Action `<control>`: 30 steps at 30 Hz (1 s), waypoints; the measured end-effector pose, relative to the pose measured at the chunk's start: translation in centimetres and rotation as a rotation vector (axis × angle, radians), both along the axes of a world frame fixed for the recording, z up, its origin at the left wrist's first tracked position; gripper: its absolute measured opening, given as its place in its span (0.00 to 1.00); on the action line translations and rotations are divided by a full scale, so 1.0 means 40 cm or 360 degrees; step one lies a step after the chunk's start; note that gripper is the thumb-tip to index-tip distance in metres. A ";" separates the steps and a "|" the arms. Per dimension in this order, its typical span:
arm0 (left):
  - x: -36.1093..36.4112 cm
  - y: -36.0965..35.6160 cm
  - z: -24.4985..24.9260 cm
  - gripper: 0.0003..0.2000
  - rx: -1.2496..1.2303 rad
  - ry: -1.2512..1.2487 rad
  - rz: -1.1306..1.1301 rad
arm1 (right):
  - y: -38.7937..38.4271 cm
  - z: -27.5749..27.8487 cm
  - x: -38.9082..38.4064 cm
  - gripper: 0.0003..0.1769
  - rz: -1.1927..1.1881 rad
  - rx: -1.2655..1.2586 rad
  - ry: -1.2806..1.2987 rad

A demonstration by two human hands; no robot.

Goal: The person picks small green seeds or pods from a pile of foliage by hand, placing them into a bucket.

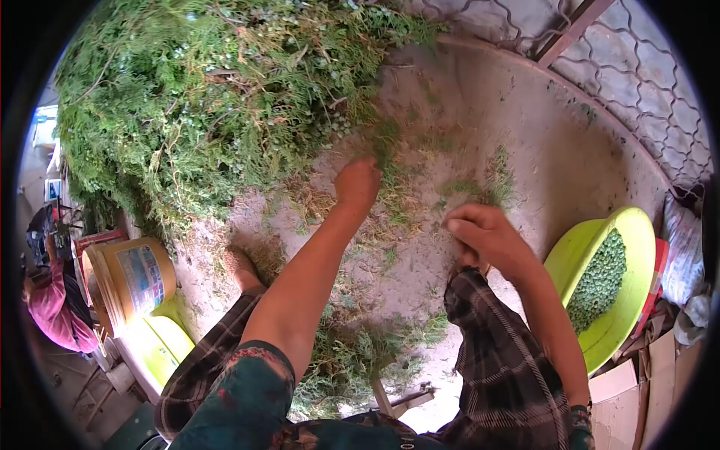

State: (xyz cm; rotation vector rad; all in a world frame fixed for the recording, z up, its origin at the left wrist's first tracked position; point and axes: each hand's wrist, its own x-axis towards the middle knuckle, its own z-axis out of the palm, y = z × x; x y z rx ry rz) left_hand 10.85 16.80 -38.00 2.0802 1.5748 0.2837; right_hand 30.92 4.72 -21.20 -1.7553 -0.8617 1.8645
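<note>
A big heap of leafy evergreen branches (217,97) with small pale berries fills the upper left. My left hand (358,182) is closed beside the heap's right edge, on a blurred green sprig (386,141) that sticks out past the knuckles. Above my right knee, my right hand (489,234) is curled with thumb and fingers together; whatever it may hold is too small to make out. Loose green sprigs (499,180) lie on the ground just beyond it. To the right, a yellow-green basin (639,225) stands tilted, with many small green berries (604,279) inside.
Clippings (352,349) are strewn between my legs. At left stand a tan bucket (109,281) and another bright green container (161,349), with a person in a pink top (60,311) beyond. Cardboard (619,409) lies lower right; a wire mesh wall (637,71) rises upper right.
</note>
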 end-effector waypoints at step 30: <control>0.079 -0.179 0.242 0.05 -0.1046 -0.0701 -0.0548 | -0.072 -0.334 -0.061 0.17 -0.0682 -0.0478 0.1604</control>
